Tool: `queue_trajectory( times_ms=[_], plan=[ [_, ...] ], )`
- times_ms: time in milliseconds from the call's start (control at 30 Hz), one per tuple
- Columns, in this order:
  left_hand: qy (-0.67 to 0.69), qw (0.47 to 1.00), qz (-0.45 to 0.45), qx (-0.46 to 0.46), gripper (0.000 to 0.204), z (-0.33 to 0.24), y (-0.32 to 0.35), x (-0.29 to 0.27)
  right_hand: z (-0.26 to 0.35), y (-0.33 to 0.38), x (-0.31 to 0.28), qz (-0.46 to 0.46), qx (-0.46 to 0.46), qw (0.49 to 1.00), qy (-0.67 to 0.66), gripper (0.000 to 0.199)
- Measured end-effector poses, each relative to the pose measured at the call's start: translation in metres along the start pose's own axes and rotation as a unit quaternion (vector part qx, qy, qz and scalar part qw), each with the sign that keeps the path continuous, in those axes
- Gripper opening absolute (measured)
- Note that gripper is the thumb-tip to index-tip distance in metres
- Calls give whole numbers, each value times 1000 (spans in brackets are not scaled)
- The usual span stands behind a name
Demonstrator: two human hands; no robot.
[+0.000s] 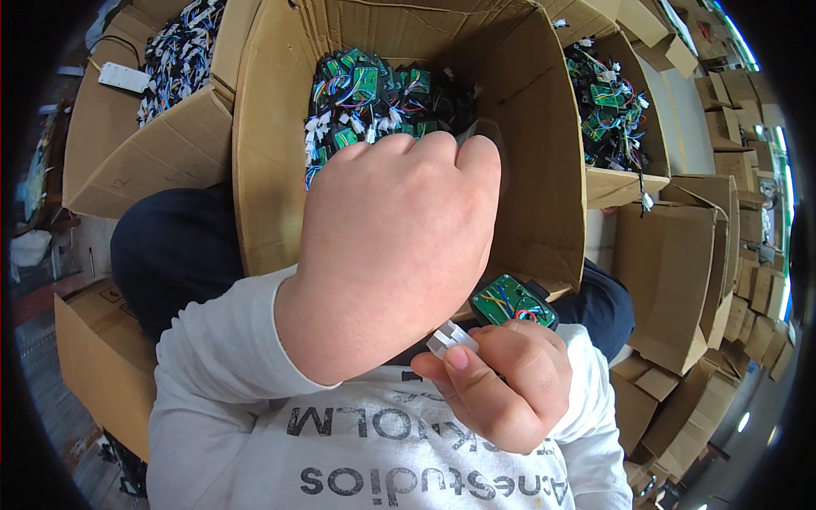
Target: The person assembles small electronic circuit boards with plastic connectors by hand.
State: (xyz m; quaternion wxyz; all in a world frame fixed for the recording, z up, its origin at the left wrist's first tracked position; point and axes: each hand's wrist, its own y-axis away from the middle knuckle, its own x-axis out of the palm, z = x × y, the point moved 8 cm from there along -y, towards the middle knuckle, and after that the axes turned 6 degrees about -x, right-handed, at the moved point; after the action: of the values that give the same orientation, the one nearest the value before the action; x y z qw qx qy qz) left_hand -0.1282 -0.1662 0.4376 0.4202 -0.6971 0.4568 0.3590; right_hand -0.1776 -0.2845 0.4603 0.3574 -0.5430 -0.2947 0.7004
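My left hand (399,229) is raised close to the view, back of the hand up, with its fingers curled under into a fist. What those fingers hold, if anything, is hidden. Lower and to the right, my right hand (510,387) pinches a small white plastic connector (450,338) between thumb and fingers. Just beyond the right hand sits a green circuit board (501,297) in a black housing, with coloured wires on it. A faint translucent edge shows beside the left knuckles, too unclear to name.
In front stands a tall open cardboard box (272,144) with many wired green boards inside. Another carton (161,161) at the left holds wired parts and a white box-shaped piece (124,77). A third carton (629,183) of boards stands right. Empty cartons (667,272) are stacked beyond.
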Motion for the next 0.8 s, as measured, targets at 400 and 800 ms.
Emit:
queue_trajectory(
  times_ms=[400, 800],
  plan=[
    [166, 985, 39, -14, 16, -1, -8, 0, -11, 4, -7, 3, -12, 1000, 6, 25],
    [300, 948, 106, -15, 38, -8, -11, 1, -16, -1, -16, -3, 2, 1000, 8, 29]
  ],
)
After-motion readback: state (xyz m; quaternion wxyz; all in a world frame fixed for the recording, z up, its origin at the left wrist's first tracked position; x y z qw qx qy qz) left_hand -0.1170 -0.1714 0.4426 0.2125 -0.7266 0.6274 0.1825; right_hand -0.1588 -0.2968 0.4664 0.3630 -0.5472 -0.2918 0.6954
